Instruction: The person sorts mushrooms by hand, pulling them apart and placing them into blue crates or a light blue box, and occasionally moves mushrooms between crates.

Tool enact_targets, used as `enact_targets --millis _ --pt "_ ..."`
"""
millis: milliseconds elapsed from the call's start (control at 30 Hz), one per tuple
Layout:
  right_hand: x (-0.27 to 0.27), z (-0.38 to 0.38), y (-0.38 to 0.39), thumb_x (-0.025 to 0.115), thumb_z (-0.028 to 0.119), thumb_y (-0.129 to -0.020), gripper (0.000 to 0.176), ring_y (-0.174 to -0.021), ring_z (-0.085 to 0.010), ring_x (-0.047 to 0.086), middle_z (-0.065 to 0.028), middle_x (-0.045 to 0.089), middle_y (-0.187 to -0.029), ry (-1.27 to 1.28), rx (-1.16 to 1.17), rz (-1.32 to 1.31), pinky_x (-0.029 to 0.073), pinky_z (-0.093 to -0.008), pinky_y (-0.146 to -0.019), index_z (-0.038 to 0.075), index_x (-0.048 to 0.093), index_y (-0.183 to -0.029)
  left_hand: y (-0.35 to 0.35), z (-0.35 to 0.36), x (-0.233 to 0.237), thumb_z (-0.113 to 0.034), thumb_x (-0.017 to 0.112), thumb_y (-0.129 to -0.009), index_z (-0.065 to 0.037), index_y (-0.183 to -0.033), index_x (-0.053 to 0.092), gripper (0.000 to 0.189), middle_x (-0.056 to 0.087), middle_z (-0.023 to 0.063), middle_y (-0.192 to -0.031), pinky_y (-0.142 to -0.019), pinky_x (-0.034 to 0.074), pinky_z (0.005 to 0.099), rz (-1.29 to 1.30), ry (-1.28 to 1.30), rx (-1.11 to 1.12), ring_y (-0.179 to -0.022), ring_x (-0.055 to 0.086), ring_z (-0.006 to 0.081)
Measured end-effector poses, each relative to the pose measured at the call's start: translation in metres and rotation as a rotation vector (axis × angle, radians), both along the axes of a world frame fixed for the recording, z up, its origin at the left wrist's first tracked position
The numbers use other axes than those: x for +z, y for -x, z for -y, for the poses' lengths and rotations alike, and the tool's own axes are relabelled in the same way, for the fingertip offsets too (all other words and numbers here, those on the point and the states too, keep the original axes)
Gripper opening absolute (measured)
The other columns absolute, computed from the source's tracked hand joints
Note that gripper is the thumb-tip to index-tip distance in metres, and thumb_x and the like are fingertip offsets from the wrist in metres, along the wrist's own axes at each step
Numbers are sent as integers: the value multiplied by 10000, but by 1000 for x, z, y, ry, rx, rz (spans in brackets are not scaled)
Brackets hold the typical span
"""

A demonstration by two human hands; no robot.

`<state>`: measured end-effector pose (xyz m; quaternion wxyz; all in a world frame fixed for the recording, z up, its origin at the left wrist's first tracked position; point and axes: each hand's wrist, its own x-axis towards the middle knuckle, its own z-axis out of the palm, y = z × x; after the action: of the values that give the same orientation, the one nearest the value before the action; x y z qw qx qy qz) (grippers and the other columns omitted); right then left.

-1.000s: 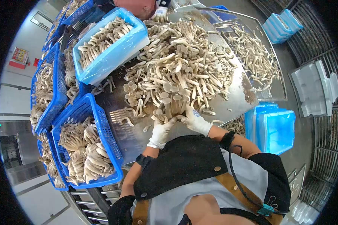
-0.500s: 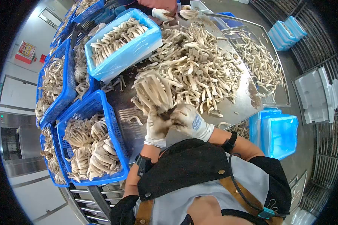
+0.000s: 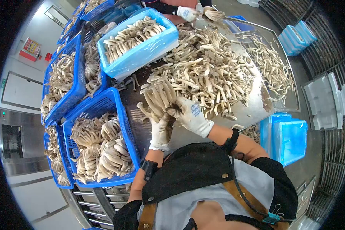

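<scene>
A cluster of long pale mushrooms [image 3: 158,96] stands upright in my gloved left hand [image 3: 161,130], whose fingers wrap round its base. My gloved right hand [image 3: 188,115] is closed at the same base from the right, its fingertips against the cluster's lower side. Beyond both hands lies a big heap of loose mushrooms [image 3: 214,73] on the metal table [image 3: 172,136]. To the left, a blue basket [image 3: 127,126] holds more mushroom clusters [image 3: 103,149]. A blue-lined box [image 3: 142,57] with rows of mushrooms sits behind the cluster.
Across the table is a co-worker's gloved hand [image 3: 188,14] near a mushroom cluster [image 3: 214,15]. More blue baskets [image 3: 74,92] line the left side. A metal tray [image 3: 295,101] of mushrooms stands right, with blue-lined empty boxes [image 3: 289,142] below it.
The view has shifted, so most things appear further right. My right fingers have moved on the cluster's base, and the cluster has tilted slightly. The co-worker's gloved hand has changed position.
</scene>
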<state>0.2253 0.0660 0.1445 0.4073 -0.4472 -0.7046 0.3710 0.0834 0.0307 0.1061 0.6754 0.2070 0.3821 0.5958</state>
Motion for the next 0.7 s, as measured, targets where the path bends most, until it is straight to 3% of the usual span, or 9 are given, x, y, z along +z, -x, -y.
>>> enact_targets --millis 133,233,367,500,533,567,600,700 --pt "2 -4 14 640 223 -906 276 -859 -245 634 -162 648 -917 166 27 -89 499 -343 -768 -22 608 -1029 15 1 -18 -50 694 -877 -120 -1402 395 609 570 23 -1235 -900 495 312 10 -185 10 -1083 583 161" --pt "6 -5 27 621 226 -884 277 -965 -370 634 -231 651 -1015 175 5 -146 494 -395 -819 -8 610 -1031 15 -1 -14 -58 701 -876 -128 -1408 381 625 554 27 -1265 -914 491 316 -5 -194 84 -1098 576 157" --pt "14 -7 38 619 234 -870 308 -930 -385 607 -220 611 -963 135 72 108 484 -422 -825 -4 582 -1062 25 -11 -3 -50 676 -894 -141 -1449 332 659 533 41 -1307 -924 495 326 105 -166 172 -1120 569 168" --pt "28 -22 28 630 272 -859 387 -965 -362 600 -214 603 -1012 49 396 422 481 -419 -861 -21 573 -1105 41 -19 4 -39 656 -903 -156 -1489 277 708 498 53 -1364 -958 493 346 177 -244 175 -1169 554 190" --pt "45 -30 25 662 249 -853 419 -1038 -321 612 -209 617 -1052 141 442 483 485 -392 -887 -23 576 -1159 43 -20 11 -40 661 -900 -153 -1487 278 710 500 52 -1360 -959 492 345 168 -266 193 -1169 555 190" --pt "66 -30 23 726 215 -834 633 -1133 -272 602 -215 616 -1141 296 308 279 508 -381 -911 12 452 -1366 46 -20 14 -41 666 -897 -150 -1486 280 713 503 50 -1356 -960 491 345 159 -288 209 -1168 555 191" --pt "40 -41 26 746 194 -826 749 -1144 -251 595 -211 607 -1171 221 209 -54 524 -379 -902 32 341 -1435 49 -21 13 -30 672 -883 -131 -1472 296 706 514 65 -1337 -938 495 334 160 -311 209 -1149 560 185" --pt "14 -56 51 758 133 -825 839 -1164 -220 558 -183 514 -1315 453 174 -495 483 -356 -967 40 236 -1475 54 -24 2 -7 662 -870 -110 -1443 325 672 522 72 -1306 -925 493 318 -87 -269 201 -1132 557 173"
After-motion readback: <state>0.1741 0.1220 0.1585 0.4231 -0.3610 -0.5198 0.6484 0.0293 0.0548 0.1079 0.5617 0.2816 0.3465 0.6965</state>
